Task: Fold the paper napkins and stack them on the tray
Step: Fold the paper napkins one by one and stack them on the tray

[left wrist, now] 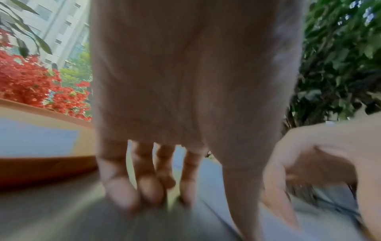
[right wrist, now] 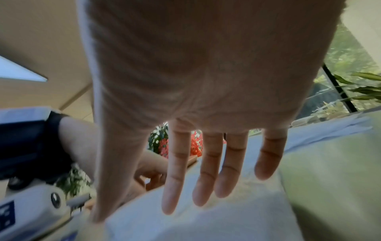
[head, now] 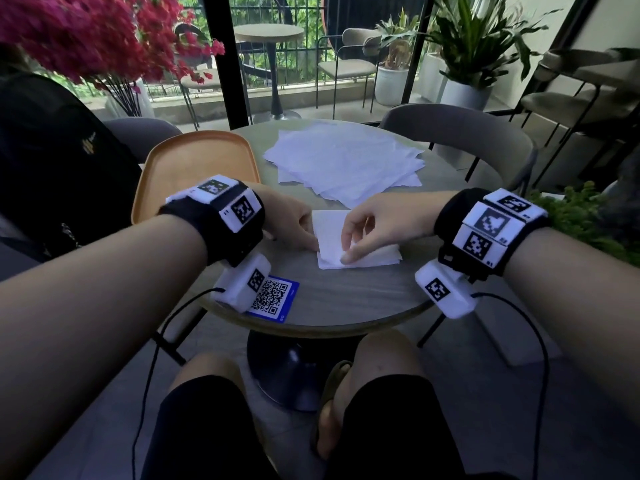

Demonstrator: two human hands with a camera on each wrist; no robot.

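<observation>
A small white napkin (head: 329,230), part folded, lies on the round table (head: 346,299) between my hands. My left hand (head: 294,223) holds nothing; its thumb presses the napkin's left edge and its bent fingers (left wrist: 121,192) touch the table. My right hand (head: 363,230) sits on the napkin's right half, thumb down on the near edge, with straight fingers (right wrist: 208,179) hovering over the napkin (right wrist: 185,228). Further back lies a loose pile of unfolded napkins (head: 346,164). The orange tray (head: 194,157) is at the back left; in the left wrist view a pale rectangle (left wrist: 37,137) lies in the tray (left wrist: 41,168).
A blue QR code card (head: 273,299) lies near the table's front edge under my left wrist. A dark backpack (head: 52,161) sits on the chair to the left and a grey chair (head: 460,133) stands behind the table. Potted plants stand to the right.
</observation>
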